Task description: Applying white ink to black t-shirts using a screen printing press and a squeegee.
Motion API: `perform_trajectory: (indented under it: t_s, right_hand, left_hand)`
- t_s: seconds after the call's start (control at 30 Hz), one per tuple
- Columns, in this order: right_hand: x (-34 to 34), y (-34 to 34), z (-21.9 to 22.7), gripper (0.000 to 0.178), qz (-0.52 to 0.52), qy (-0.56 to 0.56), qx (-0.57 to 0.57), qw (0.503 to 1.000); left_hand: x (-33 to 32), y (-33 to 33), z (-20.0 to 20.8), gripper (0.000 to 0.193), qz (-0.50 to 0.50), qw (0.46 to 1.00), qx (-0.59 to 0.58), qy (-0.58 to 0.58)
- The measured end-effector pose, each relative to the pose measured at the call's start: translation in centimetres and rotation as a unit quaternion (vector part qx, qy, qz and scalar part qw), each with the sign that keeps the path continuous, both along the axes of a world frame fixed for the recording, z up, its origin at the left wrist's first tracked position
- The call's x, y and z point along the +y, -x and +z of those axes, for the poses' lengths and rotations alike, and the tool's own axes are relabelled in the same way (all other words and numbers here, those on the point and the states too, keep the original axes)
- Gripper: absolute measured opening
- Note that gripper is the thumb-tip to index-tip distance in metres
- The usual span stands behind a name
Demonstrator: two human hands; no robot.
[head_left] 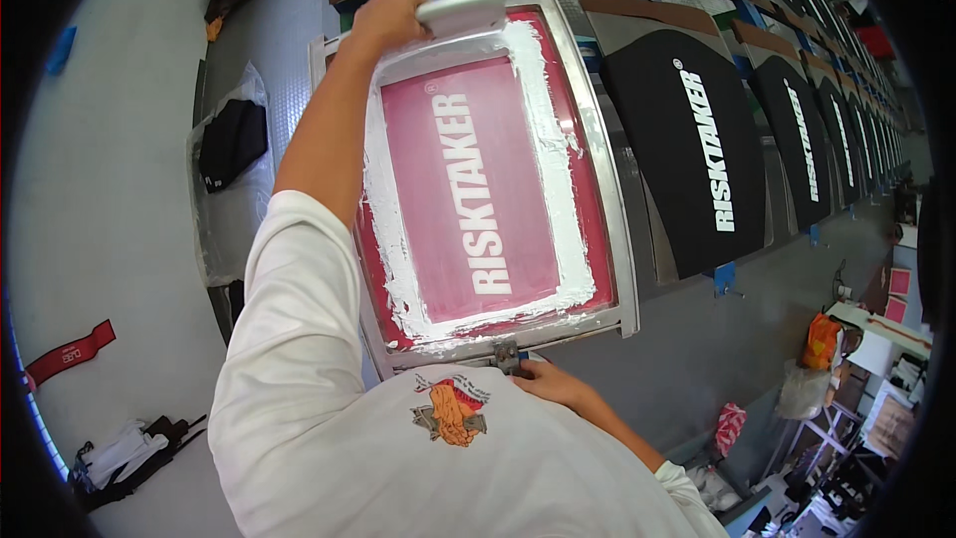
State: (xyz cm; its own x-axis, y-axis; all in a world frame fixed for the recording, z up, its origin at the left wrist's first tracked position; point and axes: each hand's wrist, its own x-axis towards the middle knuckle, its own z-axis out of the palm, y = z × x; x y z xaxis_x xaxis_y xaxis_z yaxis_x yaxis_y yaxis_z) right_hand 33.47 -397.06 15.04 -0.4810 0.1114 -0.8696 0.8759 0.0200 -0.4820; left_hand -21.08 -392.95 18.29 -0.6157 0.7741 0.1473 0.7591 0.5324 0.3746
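At the far end of a screen-printing frame (pixel 625 279), my left hand (pixel 386 22) is closed around a pale squeegee (pixel 463 12). The squeegee lies across the frame's far end, over the mesh. Thick white ink (pixel 548 174) rings the pink mesh (pixel 413 164), and block lettering runs along the mesh's middle. My right hand (pixel 553 384) is low at the frame's near edge, beside a metal clamp (pixel 506 355). Its fingers look curled; my shirt and the edge partly hide them, and what they grip cannot be made out.
To the right, a long row of boards carries black fabric pieces (pixel 687 159) with white lettering. On the left, a black folded garment (pixel 234 144) lies on clear plastic. A red strap (pixel 72 354) and a dark-and-white bundle (pixel 129 458) lie on the floor. Cluttered shelving (pixel 876 329) stands at the far right.
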Motion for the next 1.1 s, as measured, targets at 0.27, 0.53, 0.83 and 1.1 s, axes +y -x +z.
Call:
perform_trajectory:
  t_s: [0.27, 0.53, 0.83, 1.1]
  right_hand:
    - [-0.5, -0.2, -1.5, 0.026, 0.012, -0.113, 0.124, 0.986]
    - [0.2, 0.3, -3.3, 0.02, -0.003, -0.126, 0.129, 0.984]
    - [0.2, 0.4, -0.3, 0.032, 0.09, -0.169, 0.121, 0.974]
    - [5.1, 0.7, 5.6, 0.043, 0.162, -0.204, 0.139, 0.955]
  left_hand:
    - [-4.0, -9.2, -0.9, 0.036, 0.021, 0.996, 0.019, 0.083]
    - [-13.7, -35.8, -3.0, 0.029, 0.011, 1.0, 0.008, 0.009]
    - [-15.8, -39.2, 1.9, 0.028, 0.03, 0.995, -0.081, 0.049]
    - [-21.3, -26.2, -2.0, 0.045, 0.217, 0.904, -0.345, -0.131]
